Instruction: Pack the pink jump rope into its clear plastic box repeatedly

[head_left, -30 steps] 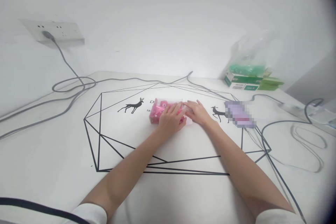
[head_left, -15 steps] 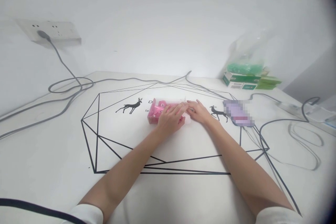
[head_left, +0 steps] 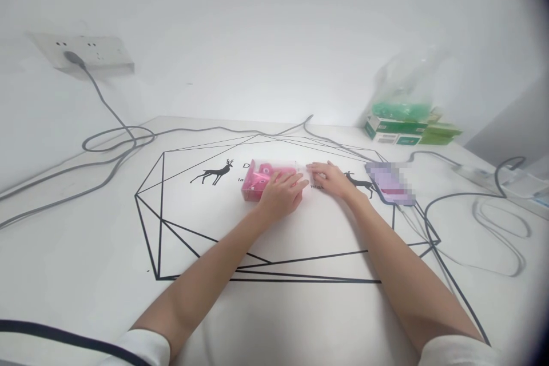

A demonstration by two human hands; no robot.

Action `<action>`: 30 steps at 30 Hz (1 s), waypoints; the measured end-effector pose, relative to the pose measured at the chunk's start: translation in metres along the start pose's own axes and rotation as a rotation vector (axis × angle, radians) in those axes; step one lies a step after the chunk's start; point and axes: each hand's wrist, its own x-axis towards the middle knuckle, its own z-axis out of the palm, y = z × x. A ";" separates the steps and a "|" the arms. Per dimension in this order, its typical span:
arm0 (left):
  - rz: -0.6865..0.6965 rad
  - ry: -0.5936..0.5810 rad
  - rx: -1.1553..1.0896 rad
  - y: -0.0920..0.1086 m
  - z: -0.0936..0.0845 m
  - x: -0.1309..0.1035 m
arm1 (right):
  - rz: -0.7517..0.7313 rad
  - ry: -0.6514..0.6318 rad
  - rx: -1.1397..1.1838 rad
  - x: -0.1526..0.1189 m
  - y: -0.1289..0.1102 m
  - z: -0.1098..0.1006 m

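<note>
Blocking part of pink box (head_left: pixel 256 183): left hand (head_left: pixel 281 194) | phone (head_left: pixel 388 182), cables (head_left: pixel 463 197) at right

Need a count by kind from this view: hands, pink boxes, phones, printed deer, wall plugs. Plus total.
Hands: 2 (left hand, right hand)
Pink box: 1
Phone: 1
Printed deer: 2 (left deer, right deer)
Wall plug: 1
Total: 7

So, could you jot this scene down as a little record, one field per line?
Left hand: on a clear box with pink contents
Right hand: by the box's right end; contact unclear
Right side: phone, screen pixelated
Back right: plastic bag above green-and-white boxes
Wall, left: socket panel, one plug in
Surface: white table, deer print
</note>
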 end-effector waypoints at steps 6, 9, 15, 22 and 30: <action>0.022 0.011 -0.004 -0.002 0.003 0.001 | 0.091 0.157 -0.109 0.002 -0.008 -0.006; 0.028 0.026 -0.006 -0.002 0.004 0.001 | 0.077 0.136 -0.122 0.004 -0.014 -0.003; 0.037 0.116 0.005 -0.003 0.003 0.000 | -0.023 -0.014 -0.186 0.001 -0.023 0.009; -0.078 0.176 0.047 0.002 0.008 -0.002 | -0.102 -0.061 -0.215 -0.001 -0.024 0.016; -0.093 0.097 0.093 0.005 0.010 -0.002 | -0.008 0.082 0.054 -0.001 -0.016 0.024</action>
